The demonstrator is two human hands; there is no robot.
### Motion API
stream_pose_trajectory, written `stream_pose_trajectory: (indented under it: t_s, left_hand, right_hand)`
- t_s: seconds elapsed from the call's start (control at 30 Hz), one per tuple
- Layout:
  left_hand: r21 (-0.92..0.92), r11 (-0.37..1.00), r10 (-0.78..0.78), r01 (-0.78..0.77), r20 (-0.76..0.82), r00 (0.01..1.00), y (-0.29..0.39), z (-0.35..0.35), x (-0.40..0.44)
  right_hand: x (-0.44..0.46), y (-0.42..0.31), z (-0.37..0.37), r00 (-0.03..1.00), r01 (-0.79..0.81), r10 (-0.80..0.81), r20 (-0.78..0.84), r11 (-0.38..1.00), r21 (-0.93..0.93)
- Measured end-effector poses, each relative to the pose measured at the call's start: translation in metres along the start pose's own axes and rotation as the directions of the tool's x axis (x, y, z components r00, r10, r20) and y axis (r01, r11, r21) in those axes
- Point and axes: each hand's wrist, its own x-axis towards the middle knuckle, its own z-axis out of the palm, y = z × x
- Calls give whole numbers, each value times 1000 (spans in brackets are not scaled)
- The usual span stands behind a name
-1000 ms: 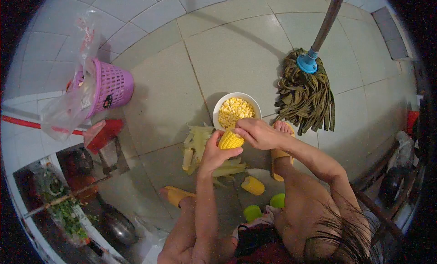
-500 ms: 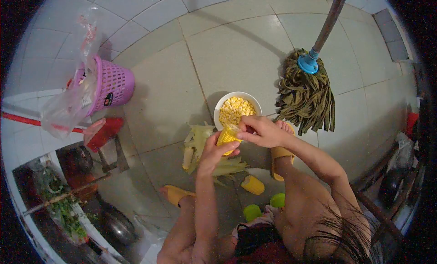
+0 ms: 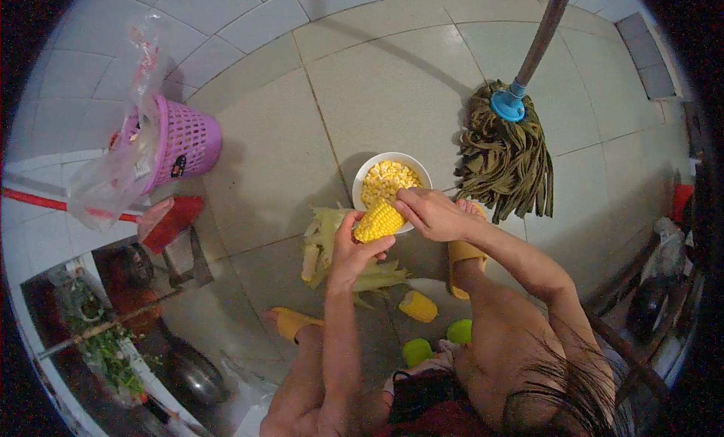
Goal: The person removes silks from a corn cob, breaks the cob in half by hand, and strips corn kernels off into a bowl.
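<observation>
A yellow corn cob (image 3: 379, 222) is held in my left hand (image 3: 353, 252), with the fingers and thumb wrapped round its lower part. My right hand (image 3: 434, 213) is closed, thumb and fingertips against the cob's upper right side; whether loose kernels are between them is hidden. Just beyond both hands, a white bowl (image 3: 360, 182) holds loose corn kernels (image 3: 388, 179). Pale green corn husks (image 3: 324, 237) lie on the floor behind my left hand. A second, shorter piece of corn (image 3: 418, 306) rests on the floor nearer to me.
A mop (image 3: 505, 154) stands to the right of the bowl. At left are a purple basket (image 3: 188, 141) with plastic bags and a red dustpan (image 3: 172, 222). Shelves with greens (image 3: 105, 346) and a dark pan (image 3: 197, 371) are at lower left. My feet wear yellow slippers (image 3: 296, 322).
The corn cob has turned in my left hand and now lies more tilted, showing more of its kernel rows. My right hand has shifted slightly along its upper end.
</observation>
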Motion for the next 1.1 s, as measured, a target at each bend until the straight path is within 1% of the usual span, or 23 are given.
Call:
stream_pose_trajectory:
  t_s: [0.03, 0.13, 0.23, 0.33, 0.43, 0.53, 0.63, 0.73, 0.83, 0.93, 1.03, 1.1]
  left_hand:
    - [20, 1000, 5, -5, 2, 1000, 0, -1, 0]
    - [3, 1000, -3, 3, -10, 1000, 4, 0, -1]
    - [33, 999, -28, 26, 49, 998, -2, -7, 1]
    - [-22, 997, -75, 76, 40, 996, 2, -5, -1]
    - [-44, 997, -58, 56, -44, 997, 10, 3, -2]
    - [-44, 999, -5, 3, -51, 999, 6, 3, 0]
    - [-40, 999, 7, -9, -56, 998, 7, 5, -1]
    - [-54, 998, 17, -20, -63, 998, 3, 4, 0]
    - [-63, 998, 21, -25, -65, 998, 1, 3, 1]
    - [-61, 998, 1, -6, -77, 997, 2, 3, 0]
    - [-172, 985, -23, 13, -51, 998, -3, 2, 1]
    - [-188, 981, -50, 40, -48, 998, -4, 1, 1]
  right_hand:
    - [0, 0, 0, 1000, -7, 7, 5, 1000, -3]
    - [1, 2, 1, 1000, -11, 11, 11, 999, 47]
    - [0, 2, 1, 1000, -25, 24, 11, 992, 127]
    - [1, 4, -1, 1000, -30, 30, 2, 974, 227]
    - [2, -3, -3, 996, -88, 86, 24, 989, 119]
    - [3, 3, 3, 997, -24, 35, -67, 987, 161]
    - [4, 3, 5, 993, 33, -10, -114, 978, 207]
    - [5, 6, 7, 995, 12, 11, -96, 972, 234]
    - [5, 5, 5, 996, -66, 80, -42, 964, 257]
    - [7, 13, 11, 996, 6, 27, -90, 939, 345]
    - [8, 12, 10, 991, -91, 129, -26, 813, 575]
    - [9, 15, 11, 973, -194, 231, 26, 746, 637]
